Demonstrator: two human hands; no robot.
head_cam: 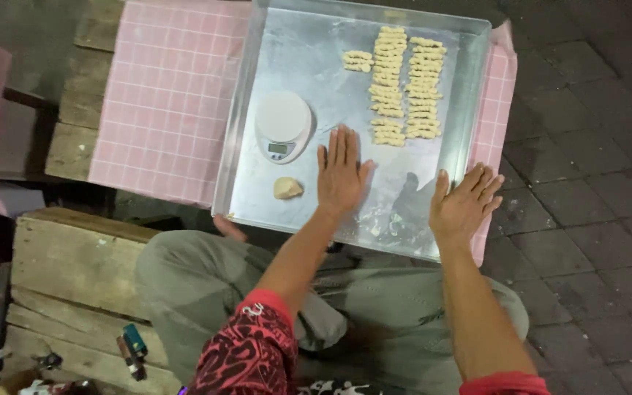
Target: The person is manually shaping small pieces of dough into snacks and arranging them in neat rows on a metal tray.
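My left hand (pixel 341 174) lies flat, palm down, fingers together, on the floured floor of a large metal tray (pixel 246 132). My right hand (pixel 464 205) hovers open over the tray's near right corner, fingers spread, holding nothing. A small lump of dough (pixel 287 188) sits on the tray just left of my left hand. Several twisted dough pieces (pixel 404 84) lie in rows at the tray's far right. A small white round kitchen scale (pixel 282 126) stands on the tray, left of centre.
The tray rests on a pink checked cloth (pixel 166 95) over a wooden bench. A wooden crate (pixel 74 278) sits at my left with a lighter (pixel 134 340) on it. Dark paving stones (pixel 587 183) lie to the right.
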